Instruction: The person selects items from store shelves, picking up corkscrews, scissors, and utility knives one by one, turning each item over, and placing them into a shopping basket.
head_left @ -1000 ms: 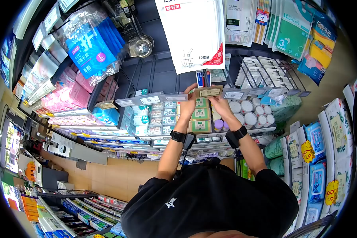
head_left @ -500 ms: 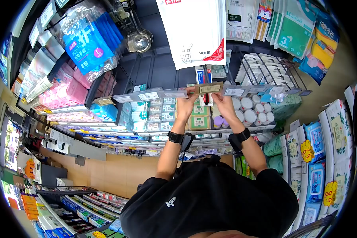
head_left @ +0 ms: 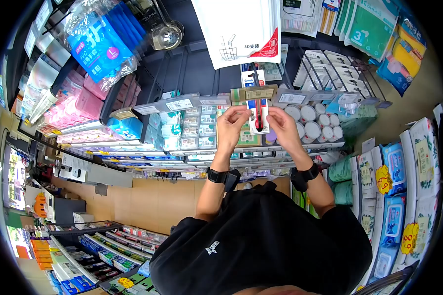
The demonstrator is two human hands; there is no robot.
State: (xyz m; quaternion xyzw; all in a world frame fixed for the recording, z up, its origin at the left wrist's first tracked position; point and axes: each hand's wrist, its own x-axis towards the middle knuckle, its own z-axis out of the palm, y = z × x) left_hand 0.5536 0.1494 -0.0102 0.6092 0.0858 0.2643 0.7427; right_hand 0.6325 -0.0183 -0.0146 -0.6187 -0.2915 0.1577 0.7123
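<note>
A small carded package (head_left: 258, 117) with a blue top and a red and black item on it is upright in front of the shelf, just below a price tag (head_left: 259, 93). My left hand (head_left: 232, 127) pinches its left edge between thumb and fingers. On the other edge, my right hand (head_left: 283, 127) grips it the same way. Above the tag, another blue and white package (head_left: 252, 77) hangs on a hook. A large white bag of straws (head_left: 238, 34) hangs higher up.
Metal hooks with price tags (head_left: 179, 104) stick out left of the hands. White-lidded jars (head_left: 308, 114) stand below right. Blue glove packs (head_left: 103, 49) hang upper left, and a shelf of wipes (head_left: 393, 169) stands at the right.
The carded package has come out from behind the price tag, down and toward me, between both hands. The shelf view has shifted slightly upward.
</note>
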